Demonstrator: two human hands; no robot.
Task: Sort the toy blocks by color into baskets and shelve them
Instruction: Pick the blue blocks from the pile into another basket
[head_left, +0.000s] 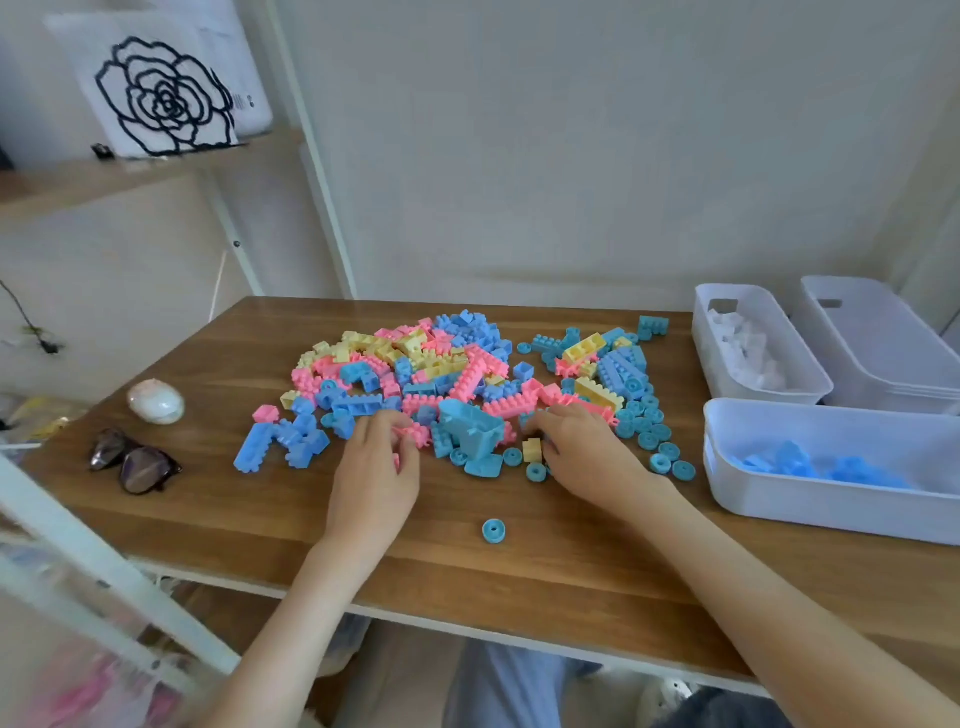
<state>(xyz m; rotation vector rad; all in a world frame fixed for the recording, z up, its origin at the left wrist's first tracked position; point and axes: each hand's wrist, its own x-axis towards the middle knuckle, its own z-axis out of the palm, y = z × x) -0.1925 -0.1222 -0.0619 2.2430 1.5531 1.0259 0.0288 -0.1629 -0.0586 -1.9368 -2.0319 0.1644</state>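
Note:
A heap of pink, yellow and blue toy blocks (447, 374) lies on the wooden table (260, 519). My left hand (376, 478) is at the heap's front edge, its fingers pinched on a pink block (415, 434). My right hand (587, 452) rests fingers-down on the blocks beside a small yellow block (532, 450); what it holds is hidden. Several blue wheels (649, 431) lie to the right of it, and one blue wheel (493, 531) sits alone near the front. A white basket (831, 504) at the right contains blue blocks.
Behind it stand a white basket with white blocks (753, 384) and an empty stack of baskets (883, 384). Sunglasses (135, 462) and a pale egg-shaped object (156, 401) lie on the table's left. A shelf with a rose-print picture (161, 93) is upper left.

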